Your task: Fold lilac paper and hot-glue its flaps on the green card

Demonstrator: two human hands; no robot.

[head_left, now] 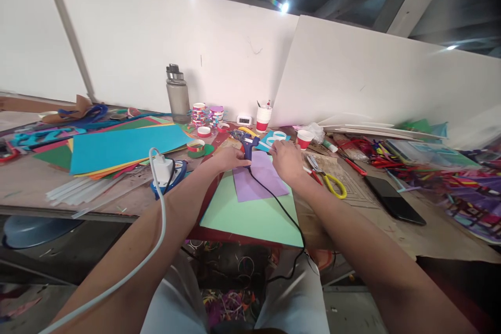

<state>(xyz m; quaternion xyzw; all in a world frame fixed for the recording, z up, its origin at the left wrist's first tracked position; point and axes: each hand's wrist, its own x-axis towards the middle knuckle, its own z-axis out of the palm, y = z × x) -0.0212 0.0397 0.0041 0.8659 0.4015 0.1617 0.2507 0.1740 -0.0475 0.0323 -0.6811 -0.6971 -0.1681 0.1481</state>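
My left hand (230, 158) is closed around the handle of a blue glue gun (248, 146), whose black cord (274, 201) trails toward me over the paper. My right hand (287, 160) rests beside it on the far right corner of a purple paper sheet (259, 183), fingers curled downward. The purple sheet lies on a larger light green sheet (250, 216). Just behind the gun sits a blue cut-out piece with white shapes (273, 140).
A stack of coloured paper (117, 148) and a white charger with cable (162, 169) lie left. Grey bottle (177, 94), tape rolls (207, 114) and red-white cups (263, 118) stand at the back. Yellow-handled scissors (332, 182), a black phone (393, 199) and craft sticks lie right.
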